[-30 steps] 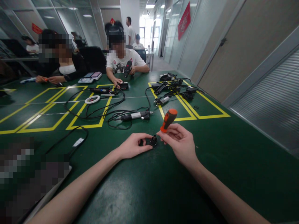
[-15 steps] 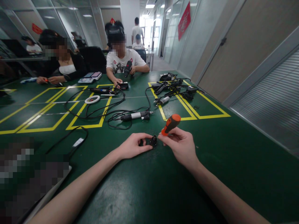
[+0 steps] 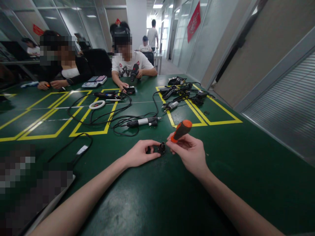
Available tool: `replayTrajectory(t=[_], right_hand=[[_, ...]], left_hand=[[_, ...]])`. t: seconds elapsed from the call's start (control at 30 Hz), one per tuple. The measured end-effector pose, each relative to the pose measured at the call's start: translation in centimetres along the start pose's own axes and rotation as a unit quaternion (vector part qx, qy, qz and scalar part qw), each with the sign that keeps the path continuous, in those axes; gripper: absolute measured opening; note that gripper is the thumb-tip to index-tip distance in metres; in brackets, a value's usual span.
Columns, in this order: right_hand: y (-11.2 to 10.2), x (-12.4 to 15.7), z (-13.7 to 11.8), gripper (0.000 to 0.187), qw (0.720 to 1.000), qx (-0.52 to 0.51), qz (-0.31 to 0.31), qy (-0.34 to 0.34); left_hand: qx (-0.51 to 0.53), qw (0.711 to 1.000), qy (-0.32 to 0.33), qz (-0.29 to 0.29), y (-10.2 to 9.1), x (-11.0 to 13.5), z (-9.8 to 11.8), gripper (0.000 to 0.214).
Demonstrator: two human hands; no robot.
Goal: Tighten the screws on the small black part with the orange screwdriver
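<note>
My left hand pinches a small black round part that stands on the green table, thumb and index finger on its left side. The part has a wide base and a narrower hollow-looking neck. Just to its right, my right hand grips a screwdriver with an orange and black handle. The handle leans up and to the right. Its shaft and tip are hidden by my fingers or too small to make out, so I cannot tell whether they touch the part.
Beyond my hands lies a grey and black electric screwdriver with coiled cable. Tools and black cables are heaped at the back right. A white ring lies farther left. Across the table, a person holds a black power tool.
The screwdriver handle has tipped slightly to the right. Both hands stay almost in place. In the background, a standing person has moved right, and a dark gap shows beside the door at right.
</note>
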State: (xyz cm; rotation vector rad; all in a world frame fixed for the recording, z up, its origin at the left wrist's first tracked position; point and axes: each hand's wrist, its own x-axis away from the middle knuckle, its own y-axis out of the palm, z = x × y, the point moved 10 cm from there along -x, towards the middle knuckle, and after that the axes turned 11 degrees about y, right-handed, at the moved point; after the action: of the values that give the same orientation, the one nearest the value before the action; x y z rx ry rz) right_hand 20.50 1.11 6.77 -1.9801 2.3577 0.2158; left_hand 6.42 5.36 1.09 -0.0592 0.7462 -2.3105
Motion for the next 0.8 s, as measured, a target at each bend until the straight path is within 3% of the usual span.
replayTrajectory(t=[0.13, 0.27, 0.57, 0.8], right_hand=[[-0.2, -0.3, 0.3, 0.024, 1.0, -0.006, 0.007, 0.014], [0.1, -0.3, 1.0, 0.04, 0.998, -0.042, -0.006, 0.044], [0.1, -0.2, 0.8, 0.03, 0.998, -0.02, -0.005, 0.053], [0.2, -0.2, 0.0, 0.02, 1.0, -0.015, -0.015, 0.008]], left_hand=[[0.004, 1.0, 0.009, 0.002, -0.1, 0.0, 0.1, 0.04], [0.002, 1.0, 0.007, 0.0, 0.0, 0.0, 0.0, 0.041], [0.002, 1.0, 0.001, 0.0, -0.1, -0.1, 0.1, 0.039], [0.01, 1.0, 0.007, 0.004, 0.0, -0.1, 0.0, 0.039]])
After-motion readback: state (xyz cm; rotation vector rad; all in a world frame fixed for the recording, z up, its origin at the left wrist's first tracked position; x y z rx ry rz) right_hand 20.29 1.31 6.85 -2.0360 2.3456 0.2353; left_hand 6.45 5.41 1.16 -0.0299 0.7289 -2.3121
